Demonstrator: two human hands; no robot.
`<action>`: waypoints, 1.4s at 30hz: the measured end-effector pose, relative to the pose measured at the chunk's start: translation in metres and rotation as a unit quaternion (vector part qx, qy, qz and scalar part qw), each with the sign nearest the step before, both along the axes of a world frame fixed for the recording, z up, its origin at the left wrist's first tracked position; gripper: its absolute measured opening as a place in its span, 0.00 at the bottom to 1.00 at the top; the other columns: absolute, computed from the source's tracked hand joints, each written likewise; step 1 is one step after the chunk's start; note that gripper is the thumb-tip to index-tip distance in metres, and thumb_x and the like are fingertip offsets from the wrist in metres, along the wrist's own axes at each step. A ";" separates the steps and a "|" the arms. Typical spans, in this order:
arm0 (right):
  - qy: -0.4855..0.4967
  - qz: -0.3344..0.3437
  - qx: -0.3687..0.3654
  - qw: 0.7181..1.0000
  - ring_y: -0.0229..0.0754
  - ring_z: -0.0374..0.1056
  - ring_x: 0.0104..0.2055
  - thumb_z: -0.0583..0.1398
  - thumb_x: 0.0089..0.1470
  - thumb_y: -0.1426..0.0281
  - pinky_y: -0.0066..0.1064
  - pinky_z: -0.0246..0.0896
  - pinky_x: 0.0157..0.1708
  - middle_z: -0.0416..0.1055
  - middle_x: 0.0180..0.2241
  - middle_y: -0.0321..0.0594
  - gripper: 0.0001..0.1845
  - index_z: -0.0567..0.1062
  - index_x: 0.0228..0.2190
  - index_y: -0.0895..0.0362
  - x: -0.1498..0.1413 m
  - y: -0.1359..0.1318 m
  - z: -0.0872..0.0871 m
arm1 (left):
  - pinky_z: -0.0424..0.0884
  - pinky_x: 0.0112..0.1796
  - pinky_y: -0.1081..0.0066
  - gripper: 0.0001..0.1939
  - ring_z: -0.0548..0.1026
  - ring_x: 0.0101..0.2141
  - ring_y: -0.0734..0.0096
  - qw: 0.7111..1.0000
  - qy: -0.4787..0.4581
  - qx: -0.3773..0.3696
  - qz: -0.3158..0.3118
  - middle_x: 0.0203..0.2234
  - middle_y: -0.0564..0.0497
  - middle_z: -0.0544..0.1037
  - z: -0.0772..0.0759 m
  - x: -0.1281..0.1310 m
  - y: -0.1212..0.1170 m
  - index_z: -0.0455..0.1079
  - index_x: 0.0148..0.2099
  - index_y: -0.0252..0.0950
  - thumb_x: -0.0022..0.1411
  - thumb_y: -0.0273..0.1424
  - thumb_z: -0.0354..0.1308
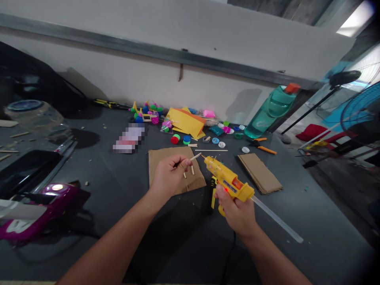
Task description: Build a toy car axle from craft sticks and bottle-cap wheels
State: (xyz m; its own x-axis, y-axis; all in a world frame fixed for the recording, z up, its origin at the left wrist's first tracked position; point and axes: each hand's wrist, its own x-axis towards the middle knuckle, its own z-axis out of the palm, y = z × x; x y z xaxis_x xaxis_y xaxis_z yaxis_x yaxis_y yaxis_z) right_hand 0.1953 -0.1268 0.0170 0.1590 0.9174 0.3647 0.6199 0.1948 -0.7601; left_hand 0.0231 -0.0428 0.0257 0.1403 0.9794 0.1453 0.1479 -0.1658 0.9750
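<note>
My left hand [168,174] pinches 1 small stick [195,157] above the cardboard [157,158]; my right hand [239,211] grips the yellow glue gun [221,172], nozzle [203,156] just beside the stick's tip.

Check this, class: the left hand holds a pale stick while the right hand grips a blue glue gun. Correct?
The colour is wrong: the head view shows the right hand gripping a yellow glue gun; the left hand holds the pale stick.

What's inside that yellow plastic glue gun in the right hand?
A long, translucent whitish rod sticks out behind the yellow plastic glue gun. Anything further inside it is covered and can't be seen; the right hand also hides part of the handle.
</note>
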 end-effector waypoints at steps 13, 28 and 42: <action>-0.013 0.028 0.003 1.000 0.36 0.64 0.18 0.54 0.56 0.62 0.25 0.61 0.17 0.67 0.17 0.35 0.15 0.72 0.24 0.57 -0.002 -0.002 0.001 | 0.56 0.18 0.75 0.11 0.60 0.18 0.79 1.000 -0.003 0.000 0.005 0.20 0.53 0.70 0.000 0.000 -0.001 0.72 0.30 0.35 0.60 0.36 0.54; -0.018 0.036 -0.001 0.999 0.38 0.69 0.23 0.54 0.56 0.63 0.27 0.65 0.23 0.71 0.21 0.37 0.14 0.73 0.25 0.57 -0.002 -0.003 -0.003 | 0.55 0.19 0.76 0.10 0.61 0.18 0.79 1.000 0.022 0.010 0.011 0.18 0.55 0.68 0.002 0.000 -0.001 0.73 0.29 0.35 0.59 0.34 0.55; -0.006 0.022 0.008 1.000 0.36 0.65 0.19 0.55 0.56 0.61 0.25 0.61 0.17 0.69 0.19 0.37 0.16 0.74 0.25 0.57 0.001 0.001 0.000 | 0.55 0.18 0.76 0.10 0.61 0.18 0.79 1.000 0.010 0.012 0.006 0.20 0.53 0.71 0.001 0.001 0.000 0.70 0.28 0.35 0.59 0.33 0.54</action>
